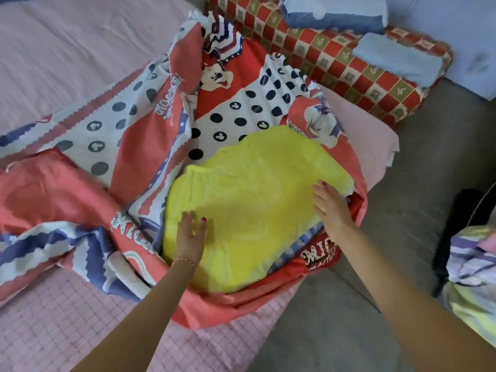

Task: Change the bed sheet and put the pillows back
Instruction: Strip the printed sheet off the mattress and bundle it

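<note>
both hands lay flat with fingers spread on the yellow pillow (pixel 252 205), the left hand (pixel 191 237) at its near left edge and the right hand (pixel 330 204) at its right edge. the pillow sat on the crumpled cartoon-print sheet (pixel 139 124), which spread left of and beyond it over the pink mattress (pixel 61 326). beyond the pillow a red checkered pillow (pixel 322 60) lay on the floor (pixel 434 146).

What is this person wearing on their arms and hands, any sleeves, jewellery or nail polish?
Both forearms are bare, with no sleeves in view. The left hand has a thin beaded bracelet at the wrist and dark red polish on the thumbnail. The right hand also shows dark red nail polish, and no bracelet, watch or ring is visible on it.
</note>
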